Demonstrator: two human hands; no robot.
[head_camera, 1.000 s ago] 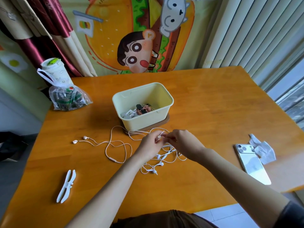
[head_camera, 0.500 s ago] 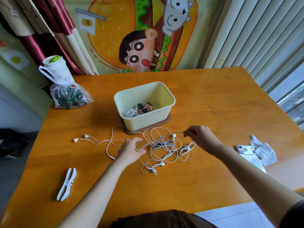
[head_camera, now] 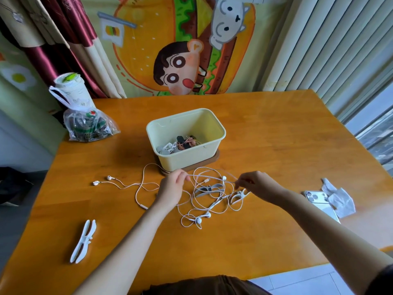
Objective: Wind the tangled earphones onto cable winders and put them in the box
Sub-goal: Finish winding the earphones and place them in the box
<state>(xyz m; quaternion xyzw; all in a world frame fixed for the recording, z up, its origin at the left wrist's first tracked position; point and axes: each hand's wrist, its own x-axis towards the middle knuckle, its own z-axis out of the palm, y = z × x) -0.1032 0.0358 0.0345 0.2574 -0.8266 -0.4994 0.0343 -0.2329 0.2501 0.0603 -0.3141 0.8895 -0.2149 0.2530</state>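
A tangle of white earphone cables (head_camera: 209, 201) lies on the wooden table (head_camera: 276, 145) in front of a pale yellow box (head_camera: 187, 154). My left hand (head_camera: 172, 189) pinches a cable strand at the tangle's left side. My right hand (head_camera: 255, 185) pinches the same stretched strand at the right. Two earbuds (head_camera: 102, 180) trail off to the left, another pair (head_camera: 203, 218) lies near me. A grey winder (head_camera: 209, 189) and a white winder (head_camera: 239, 195) lie under the tangle. A third white winder (head_camera: 83, 241) lies at the near left. Wound earphones (head_camera: 180, 143) sit inside the box.
The box stands on a brown coaster. A clear plastic bag (head_camera: 89, 126) with a white cup sits at the far left. A phone (head_camera: 319, 201) and crumpled tissue (head_camera: 340, 199) lie at the right edge. A cartoon curtain hangs behind the table.
My hands started together over the tangle, then parted. The right hand drew a strand out to the right, and the left hand has risen from the table to pinch that strand.
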